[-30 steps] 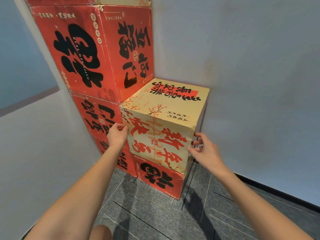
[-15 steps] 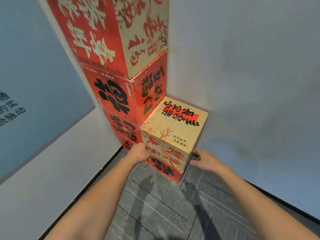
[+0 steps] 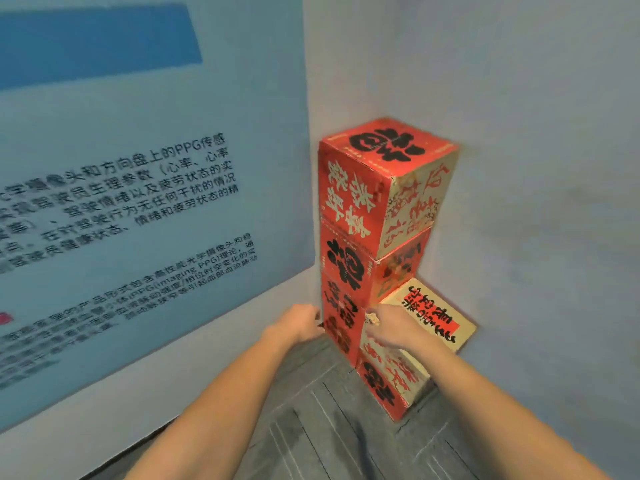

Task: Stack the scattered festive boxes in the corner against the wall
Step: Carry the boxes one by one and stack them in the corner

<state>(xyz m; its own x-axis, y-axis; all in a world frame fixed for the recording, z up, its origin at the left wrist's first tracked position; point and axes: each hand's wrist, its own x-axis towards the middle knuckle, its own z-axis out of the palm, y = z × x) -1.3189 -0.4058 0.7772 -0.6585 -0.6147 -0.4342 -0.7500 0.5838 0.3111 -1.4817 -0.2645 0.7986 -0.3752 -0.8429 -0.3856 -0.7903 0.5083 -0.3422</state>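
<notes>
The tall stack of red festive boxes (image 3: pixel 377 216) stands in the wall corner. A cream-topped box (image 3: pixel 433 317) sits right of it on a red box (image 3: pixel 384 382). The left hand (image 3: pixel 301 322) touches the stack's left edge and the right hand (image 3: pixel 391 329) rests on the cream box; whether either grips, I cannot tell.

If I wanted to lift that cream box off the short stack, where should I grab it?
Probably by its two opposite upright sides, one hand each, coming from the open floor side. The cream box sits atop a red box, against the tall stack and near the wall, so only the outer faces look reachable.
</notes>
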